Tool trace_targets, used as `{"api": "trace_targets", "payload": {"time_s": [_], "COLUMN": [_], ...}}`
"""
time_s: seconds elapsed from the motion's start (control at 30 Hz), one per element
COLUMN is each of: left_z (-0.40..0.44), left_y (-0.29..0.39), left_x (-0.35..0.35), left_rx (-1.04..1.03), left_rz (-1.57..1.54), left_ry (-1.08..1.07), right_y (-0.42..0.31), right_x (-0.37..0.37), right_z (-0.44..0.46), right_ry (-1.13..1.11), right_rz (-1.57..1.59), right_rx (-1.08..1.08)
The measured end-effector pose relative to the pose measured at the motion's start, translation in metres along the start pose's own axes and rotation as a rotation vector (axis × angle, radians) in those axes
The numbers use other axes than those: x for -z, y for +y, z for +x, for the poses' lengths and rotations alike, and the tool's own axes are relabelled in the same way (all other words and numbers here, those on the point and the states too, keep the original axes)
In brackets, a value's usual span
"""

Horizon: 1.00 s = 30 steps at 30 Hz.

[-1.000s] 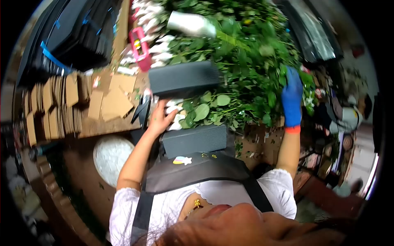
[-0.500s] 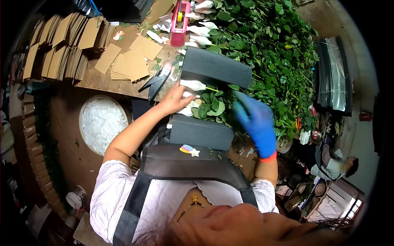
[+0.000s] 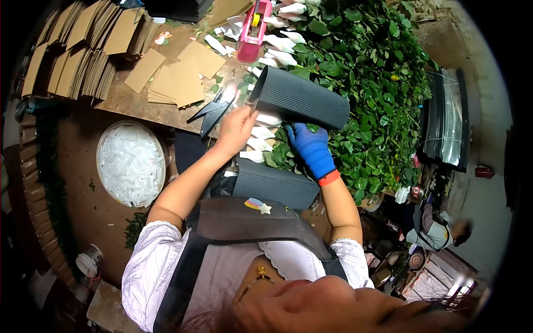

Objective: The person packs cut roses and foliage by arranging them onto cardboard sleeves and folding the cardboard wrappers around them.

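Observation:
My bare left hand (image 3: 237, 129) pinches the near left edge of a black corrugated sheet (image 3: 305, 100), which is curled and raised. My right hand (image 3: 311, 145), in a blue knitted glove, is curled among leaves under the sheet's lower edge; its fingertips are hidden, so what it grips cannot be told. Between this sheet and another black corrugated piece (image 3: 277, 186) nearer my body lie flower heads in white net sleeves (image 3: 260, 144), with green leaves to their right. Black-handled scissors (image 3: 211, 114) lie just left of my left hand.
A pink tape dispenser (image 3: 252, 39) stands beyond the sheet. Cardboard pieces (image 3: 180, 83) and cardboard stacks (image 3: 83, 72) lie left. Leafy stems (image 3: 366, 94) pile up right. Below the table is a round tub (image 3: 133, 166) of white pieces. Another person (image 3: 436, 230) is far right.
My gloved right hand has moved left, in under the sheet's edge. My left hand has shifted from the netted flowers up to the sheet's edge, and the sheet's left end has lifted.

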<state>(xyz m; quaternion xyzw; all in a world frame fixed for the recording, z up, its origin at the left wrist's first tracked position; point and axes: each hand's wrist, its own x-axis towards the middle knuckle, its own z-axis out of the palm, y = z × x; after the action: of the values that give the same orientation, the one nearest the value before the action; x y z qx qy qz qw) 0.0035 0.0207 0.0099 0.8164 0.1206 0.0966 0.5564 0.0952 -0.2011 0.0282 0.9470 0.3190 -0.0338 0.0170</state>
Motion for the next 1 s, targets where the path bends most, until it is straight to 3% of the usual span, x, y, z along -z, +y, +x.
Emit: {"api": "trace_targets", "payload": {"time_s": [0.1,0.17,0.2,0.23,0.3,0.37,0.43,0.57,0.7,0.77,0.83,0.9,0.93,0.97,1.0], "left_z": [-0.001,0.000,-0.003,-0.006,-0.003,0.004,0.006,0.000,0.001,0.008,0.012,0.005,0.002,0.000,-0.006], "left_y": [0.010,-0.006,-0.036,-0.044,-0.025,0.002,-0.009,-0.019,-0.013,-0.017,-0.024,-0.007,-0.010,-0.020,-0.026], "left_x": [0.015,0.047,0.047,0.047,0.031,0.026,0.013,0.000,0.006,0.026,0.065,0.072,0.069,0.067,0.055], "left_rx": [0.130,0.095,0.027,0.274,0.245,0.366,0.162,0.104,0.450,0.450,0.320,0.266,0.184,0.267,0.215], "left_rz": [-0.494,-0.452,-0.563,-0.530,-0.127,0.004,-0.019,-0.234,-0.601,-0.917,-0.938,-0.473,-0.404,-0.239,-0.120], "left_ry": [0.332,0.371,0.229,0.030,-0.098,-0.256,-0.225,-0.118,0.059,0.307,0.216,0.090,-0.028,-0.148,-0.153], "right_y": [0.000,0.002,0.003,0.003,0.001,-0.006,-0.007,-0.010,-0.006,-0.002,0.002,0.004,0.004,0.003,0.001], "right_x": [0.000,0.004,0.014,0.019,0.021,0.025,0.017,0.010,0.004,-0.005,-0.001,0.039,0.048,0.045,0.042], "right_z": [-0.002,-0.005,-0.005,-0.005,-0.001,0.006,0.003,0.001,-0.001,-0.003,-0.001,0.012,0.015,0.016,0.017], "right_ry": [-0.012,-0.049,-0.086,-0.123,-0.186,-0.338,-0.231,-0.137,-0.072,0.062,-0.191,-0.468,-0.528,-0.538,-0.550], "right_rz": [-0.009,0.048,0.103,0.159,0.090,0.068,0.037,0.012,-0.004,-0.008,0.031,0.196,0.209,0.183,0.154], "right_rx": [-0.008,-0.012,-0.013,-0.016,-0.015,-0.088,-0.045,-0.029,0.021,0.079,0.030,0.010,0.011,0.012,0.011]}}
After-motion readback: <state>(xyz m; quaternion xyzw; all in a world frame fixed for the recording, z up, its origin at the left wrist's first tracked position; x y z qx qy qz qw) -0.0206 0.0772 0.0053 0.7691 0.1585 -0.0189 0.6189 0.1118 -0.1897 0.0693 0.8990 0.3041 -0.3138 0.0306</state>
